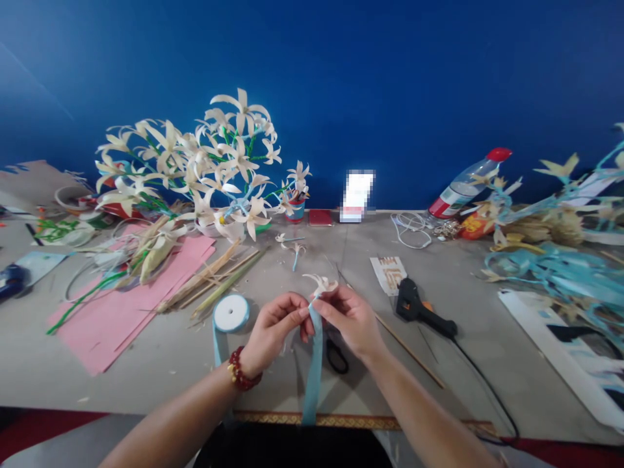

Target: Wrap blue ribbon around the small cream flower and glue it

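Right grip [350, 318] pinches flower [320, 285] well inside table edge [131, 410].

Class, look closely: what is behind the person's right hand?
A thin stick on the table emerges from behind the right hand; whatever else the hand covers cannot be seen.

No word, brand or number can be read from where I sit, watching the head view at a distance. A red-and-white label [444, 203] wraps a clear plastic bottle [465, 179], its print too small for me to make out. Brown marks on a small white packet [389, 274] are illegible to me, and a bright, upright screen [357, 193] reaches me as blurred blocks of pixels.
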The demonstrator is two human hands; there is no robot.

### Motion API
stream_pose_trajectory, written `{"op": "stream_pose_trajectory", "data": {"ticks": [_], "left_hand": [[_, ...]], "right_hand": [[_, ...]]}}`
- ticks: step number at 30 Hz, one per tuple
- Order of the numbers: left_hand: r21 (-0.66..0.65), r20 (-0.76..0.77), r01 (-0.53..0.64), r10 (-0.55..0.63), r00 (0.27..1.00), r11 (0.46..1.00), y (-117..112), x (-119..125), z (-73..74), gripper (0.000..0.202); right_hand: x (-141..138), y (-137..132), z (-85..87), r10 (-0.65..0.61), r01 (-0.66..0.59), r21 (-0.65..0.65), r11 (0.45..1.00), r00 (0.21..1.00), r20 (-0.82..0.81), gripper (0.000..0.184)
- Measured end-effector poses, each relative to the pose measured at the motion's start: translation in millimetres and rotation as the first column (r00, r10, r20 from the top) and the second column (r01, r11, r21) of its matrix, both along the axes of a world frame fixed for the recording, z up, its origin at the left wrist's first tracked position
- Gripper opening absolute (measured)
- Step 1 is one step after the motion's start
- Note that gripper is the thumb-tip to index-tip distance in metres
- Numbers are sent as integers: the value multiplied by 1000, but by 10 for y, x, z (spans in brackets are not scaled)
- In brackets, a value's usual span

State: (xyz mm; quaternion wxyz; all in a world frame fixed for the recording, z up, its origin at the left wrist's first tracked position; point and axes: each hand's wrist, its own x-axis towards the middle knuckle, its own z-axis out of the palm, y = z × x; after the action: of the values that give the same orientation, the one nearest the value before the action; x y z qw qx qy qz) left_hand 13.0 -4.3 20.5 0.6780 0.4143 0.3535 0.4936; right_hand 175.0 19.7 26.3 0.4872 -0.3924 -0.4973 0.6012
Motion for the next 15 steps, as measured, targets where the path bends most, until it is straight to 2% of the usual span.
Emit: {"op": "stream_pose_trajectory", "data": {"ticks": [7, 11, 15], "left_hand": [[-83, 158, 73, -59, 986, 994, 6, -3, -10, 16], [-96, 222, 149, -125, 967, 984, 20, 2, -20, 18], [-79, 226, 158, -136, 965, 984, 6, 5, -32, 17]], "right_hand": [[1, -16, 40, 60, -64, -52, 997, 996, -67, 21], [-4, -24, 23, 39, -44, -57, 997, 996, -82, 21], [-14, -28, -16, 22, -28, -60, 998, 995, -97, 22]]}}
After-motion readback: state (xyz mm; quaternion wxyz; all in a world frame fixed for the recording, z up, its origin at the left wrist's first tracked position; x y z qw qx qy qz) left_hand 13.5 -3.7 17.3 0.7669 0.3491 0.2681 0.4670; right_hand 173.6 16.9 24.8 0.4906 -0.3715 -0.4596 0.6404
